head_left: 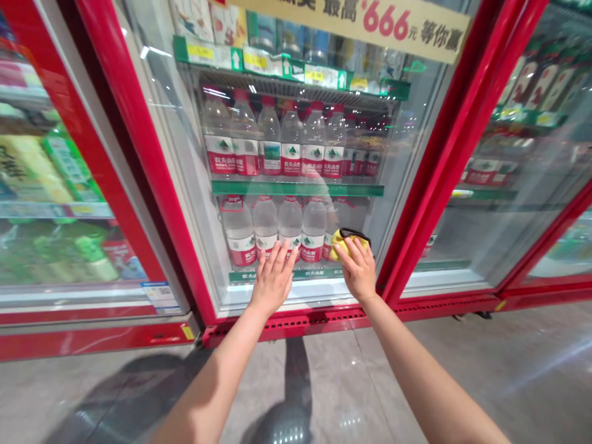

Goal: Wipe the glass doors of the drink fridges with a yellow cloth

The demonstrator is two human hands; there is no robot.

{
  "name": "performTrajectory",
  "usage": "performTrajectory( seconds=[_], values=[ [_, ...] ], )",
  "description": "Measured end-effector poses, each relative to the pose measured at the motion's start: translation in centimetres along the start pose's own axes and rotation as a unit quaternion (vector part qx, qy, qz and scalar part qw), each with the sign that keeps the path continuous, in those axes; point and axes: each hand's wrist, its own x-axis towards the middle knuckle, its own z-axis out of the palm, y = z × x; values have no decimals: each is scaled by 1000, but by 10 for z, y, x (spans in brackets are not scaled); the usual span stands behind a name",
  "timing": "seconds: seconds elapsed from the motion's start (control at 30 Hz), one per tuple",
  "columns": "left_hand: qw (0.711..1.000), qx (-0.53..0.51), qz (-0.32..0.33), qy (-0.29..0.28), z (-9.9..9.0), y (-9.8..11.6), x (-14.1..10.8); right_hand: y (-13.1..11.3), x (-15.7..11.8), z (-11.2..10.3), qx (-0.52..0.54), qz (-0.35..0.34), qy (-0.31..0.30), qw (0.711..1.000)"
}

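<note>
My right hand (357,266) holds a folded yellow cleaning cloth (348,242) with a dark edge against the lower right of a glass door (393,203). The cloth is bunched under the fingers. To its left, my left hand (274,279) is held out with fingers spread, at or close to the glass; whether it touches cannot be told. Behind the pane, water bottles (240,237) with red-and-white labels stand on the bottom shelf, partly covered by my fingers. More bottles (314,142) with red caps fill the shelf above.
Red frames (152,166) border the door on both sides. A beige banner with printed characters (416,31) crosses its top. Neighbouring coolers hold green drink bottles (74,163) at left and more bottles (539,80) at right. Grey tiled floor (333,382) lies below.
</note>
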Motion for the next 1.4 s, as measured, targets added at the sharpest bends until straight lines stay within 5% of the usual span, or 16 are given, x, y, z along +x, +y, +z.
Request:
performTrajectory(
  seconds=[0.13, 0.23, 0.37, 0.47, 0.6, 0.73, 0.87, 1.0, 1.1, 1.23, 1.4],
  values=[
    [1000, 23, -7, -10, -10, -17, -9, 16, 11, 0, 0, 99, 39, 994],
    [998, 39, -36, -29, -20, -31, -15, -13, 40, 10, 10, 137, 43, 990],
    [996, 47, -60, -42, -30, -42, -21, -55, 43, 12, 10, 45, -29, 999],
    [996, 51, -64, -44, -34, -47, -25, -52, 22, 4, 1, -48, -66, 997],
    [994, 60, -72, -51, -39, -57, -34, -40, 24, 1, -6, 21, -21, 1000],
    [993, 65, -77, -61, -43, -67, -43, -83, 62, 15, 21, 101, -6, 995],
    [992, 70, -78, -69, -46, -72, -51, -131, 63, 22, 46, -4, -78, 996],
    [991, 75, -85, -73, -49, -81, -61, -118, 38, 14, 48, -106, -96, 989],
    [991, 74, -84, -74, -53, -92, -69, -106, 50, 10, 25, -35, -54, 998],
    [991, 76, -88, -68, -58, -102, -75, -139, 88, 17, 24, 67, -22, 997],
    [991, 77, -94, -52, -60, -107, -79, -170, 68, 26, 42, -55, -79, 994]
  ],
)
